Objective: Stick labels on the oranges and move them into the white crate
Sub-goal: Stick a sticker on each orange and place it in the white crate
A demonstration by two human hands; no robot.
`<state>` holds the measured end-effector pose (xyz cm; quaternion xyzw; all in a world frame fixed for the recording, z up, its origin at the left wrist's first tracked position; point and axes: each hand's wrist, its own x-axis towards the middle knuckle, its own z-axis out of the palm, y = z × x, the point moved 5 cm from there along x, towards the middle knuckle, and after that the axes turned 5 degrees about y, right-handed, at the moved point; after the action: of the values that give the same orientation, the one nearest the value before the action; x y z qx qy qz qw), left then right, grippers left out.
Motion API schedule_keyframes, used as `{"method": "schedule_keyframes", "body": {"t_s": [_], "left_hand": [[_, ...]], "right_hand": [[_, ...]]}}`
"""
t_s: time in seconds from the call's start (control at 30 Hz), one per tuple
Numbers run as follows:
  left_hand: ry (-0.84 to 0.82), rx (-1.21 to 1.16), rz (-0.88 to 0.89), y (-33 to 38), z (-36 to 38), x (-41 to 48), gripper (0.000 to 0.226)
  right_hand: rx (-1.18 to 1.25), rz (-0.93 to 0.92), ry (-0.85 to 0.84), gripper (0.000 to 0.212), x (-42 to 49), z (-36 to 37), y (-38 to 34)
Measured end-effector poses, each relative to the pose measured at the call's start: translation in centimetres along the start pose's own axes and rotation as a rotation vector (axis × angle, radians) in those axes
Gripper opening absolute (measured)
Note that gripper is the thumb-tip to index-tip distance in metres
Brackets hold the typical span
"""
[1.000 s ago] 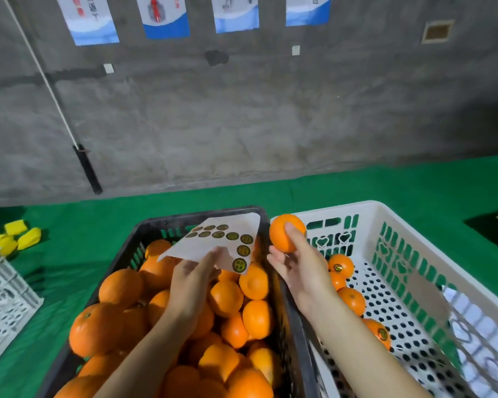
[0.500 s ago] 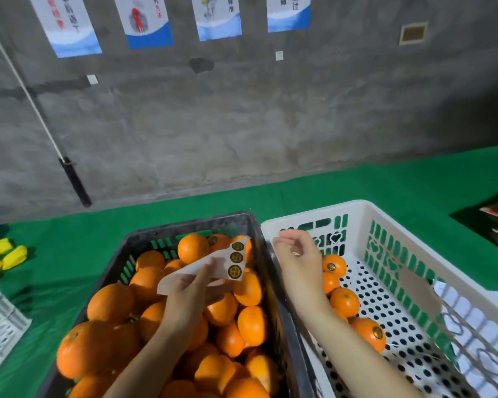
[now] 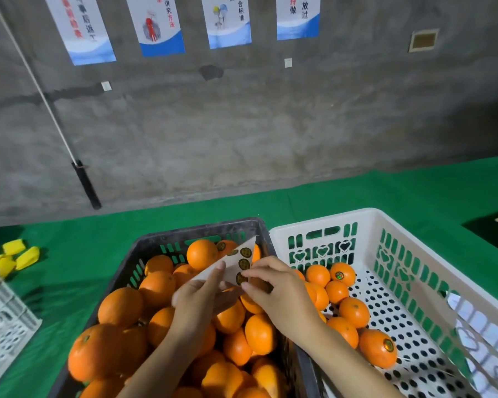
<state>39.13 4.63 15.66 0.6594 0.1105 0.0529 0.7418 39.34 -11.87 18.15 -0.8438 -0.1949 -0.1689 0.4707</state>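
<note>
Fingers [image 3: 216, 272] of left hand [image 3: 196, 300] around label sheet [image 3: 227, 267], right hand [image 3: 279, 291] fingers [image 3: 253, 272] in pinch on illegible gold-on-dark label [image 3: 241, 278]

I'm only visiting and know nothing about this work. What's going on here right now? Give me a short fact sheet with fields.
activity: taking a label off the sheet; no orange in hand
left hand: holds the label sheet above the dark crate
right hand: pinches a label on that sheet
dark crate contents: heaped with unlabelled oranges
white crate: several oranges on its floor; labels show on two, such as the labelled orange
surface: green cloth
</note>
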Motion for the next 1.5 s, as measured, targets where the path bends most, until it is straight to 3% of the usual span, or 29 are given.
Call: {"method": "schedule_keyframes", "body": {"t_s": [0.07, 0.2, 0.37, 0.6, 0.8, 0.97, 1.03, 1.13, 1.2, 1.3, 1.37, 1.43, 1.5], "left_hand": [[-0.030, 0.019, -0.014, -0.2, 0.1, 0.1, 0.056], [-0.114, 0.032, 0.036, 0.1, 0.3, -0.2, 0.019], [-0.113, 0.088, 0.102, 0.6, 0.3, -0.2, 0.037], [-0.103, 0.121, 0.103, 0.9, 0.6, -0.7, 0.044], [-0.066, 0.131, 0.103, 0.9, 0.5, -0.7, 0.048], [0.063, 0.100, 0.118, 1.4, -0.5, -0.3, 0.038], [0.158, 0.082, 0.136, 1.7, -1.2, 0.2, 0.040], [0.220, 0.063, 0.202, 1.9, -2.4, 0.6, 0.058], [0.245, 0.053, 0.224, 2.1, -2.8, 0.6, 0.057], [0.223, 0.075, 0.253, 2.8, -2.6, 0.4, 0.043], [0.173, 0.124, 0.289, 2.9, -2.3, 0.2, 0.052], [0.125, 0.143, 0.316, 3.0, -1.9, -0.2, 0.054], [0.125, 0.153, 0.329, 3.0, -1.7, -0.4, 0.037]], "right_hand": [[-0.054, -0.026, -0.031, 0.033, -0.1, 0.2, 0.0], [-0.069, -0.034, -0.026, 0.035, 0.0, 0.1, -0.1], [-0.075, -0.047, 0.041, 0.030, -0.1, -0.2, -0.4], [-0.202, -0.116, 0.088, 0.025, -0.5, -0.3, -0.8], [-0.284, -0.313, 0.298, 0.015, -0.8, -0.9, -1.9], [-0.198, -0.331, 0.262, 0.011, -0.8, -0.7, -1.8], [-0.203, -0.321, 0.170, 0.015, -0.7, -0.5, -1.9], [-0.305, -0.215, -0.231, 0.018, -0.9, 1.8, -1.2], [-0.317, -0.145, -0.427, 0.017, -1.2, 2.6, -0.9], [0.016, 0.008, -0.627, 0.011, -1.5, 2.6, -2.4], [0.206, 0.069, -0.868, 0.005, -2.6, 3.1, -4.0], [0.152, 0.049, -1.004, 0.006, -3.7, 3.8, -4.9], [0.082, 0.052, -1.046, 0.008, -4.5, 4.3, -5.2]]}}
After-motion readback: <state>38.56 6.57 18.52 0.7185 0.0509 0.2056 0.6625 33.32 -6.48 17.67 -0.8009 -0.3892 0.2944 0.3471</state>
